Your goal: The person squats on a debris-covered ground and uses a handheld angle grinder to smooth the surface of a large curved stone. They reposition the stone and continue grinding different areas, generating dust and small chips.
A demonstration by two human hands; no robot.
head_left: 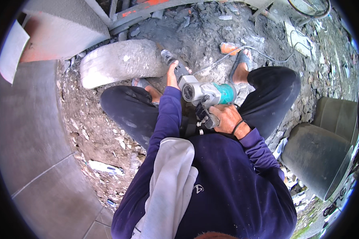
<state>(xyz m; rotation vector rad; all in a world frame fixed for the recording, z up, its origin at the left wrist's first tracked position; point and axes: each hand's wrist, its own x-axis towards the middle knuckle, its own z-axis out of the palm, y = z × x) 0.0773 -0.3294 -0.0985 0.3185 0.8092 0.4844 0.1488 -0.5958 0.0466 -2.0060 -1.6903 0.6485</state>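
So the ground [89,137] here is rough grey-brown dirt, basically covered in broken stone and pale chips. There's a big whitish rounded block [121,61] lying on it, an orange chunk [229,48] near the far foot, a grey cable [267,58] snaking loosely over the rubble, plus a crumpled white scrap [105,167] over by the smooth slabs [32,135].

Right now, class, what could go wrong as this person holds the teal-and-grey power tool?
The thin grey cable runs close to the right grey open-toed sandal and could trip the wearer. The bare left hand grips the teal-and-grey power tool towards its front end, so a slip might injure it.
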